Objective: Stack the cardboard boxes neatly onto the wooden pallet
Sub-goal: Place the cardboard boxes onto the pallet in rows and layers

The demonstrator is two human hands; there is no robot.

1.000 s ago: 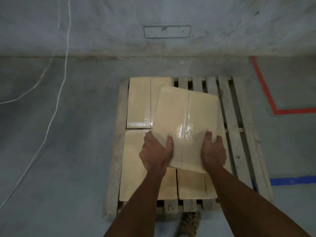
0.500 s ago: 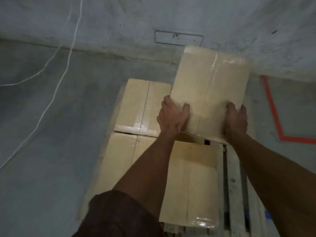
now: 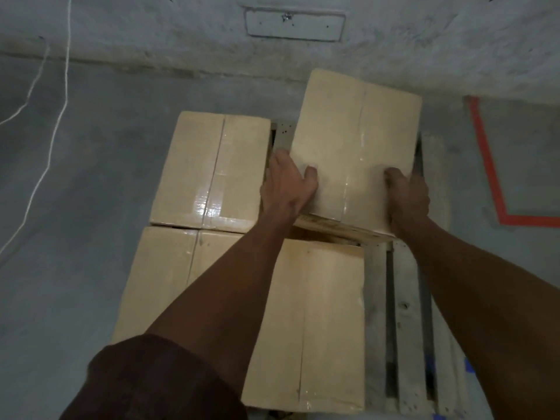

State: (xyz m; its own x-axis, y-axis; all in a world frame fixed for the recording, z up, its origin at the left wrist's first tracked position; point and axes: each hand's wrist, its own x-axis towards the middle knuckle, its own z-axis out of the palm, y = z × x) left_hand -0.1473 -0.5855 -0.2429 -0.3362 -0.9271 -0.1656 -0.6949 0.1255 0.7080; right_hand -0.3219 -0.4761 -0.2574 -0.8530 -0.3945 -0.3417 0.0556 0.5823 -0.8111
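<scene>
1. I see a grey concrete floor [image 3: 75,183] running up to a rough grey wall [image 3: 151,25]; a pale rectangular plate [image 3: 294,25] is set into that wall.
2. On the floor lies the slatted wooden pallet [image 3: 406,328], its bare pale boards showing at the right side.
3. Three tan taped cardboard boxes rest flat on the pallet: the near right box [image 3: 318,328], the near left box [image 3: 163,277] partly hidden by my forearm, and the far left box [image 3: 209,171], which touches the near left one edge to edge.
4. The fourth tan cardboard box [image 3: 357,147] sits at the far right of the pallet, skewed and tilted, its near edge raised over the boards, with a narrow gap between it and the far left box.
5. A dark brown sleeve [image 3: 151,380] covers my left upper arm at the lower edge.
6. My left hand [image 3: 288,186] grips the fourth box at its near left corner, thumb on top.
7. My right hand [image 3: 407,198] grips the near right corner, thumb on top, fingers curled round the side.
8. Orange floor tape [image 3: 485,153] marks a corner at right; thin white cords [image 3: 60,116] trail at left; a scrap of blue tape [image 3: 468,366] shows near the pallet's near right end.
</scene>
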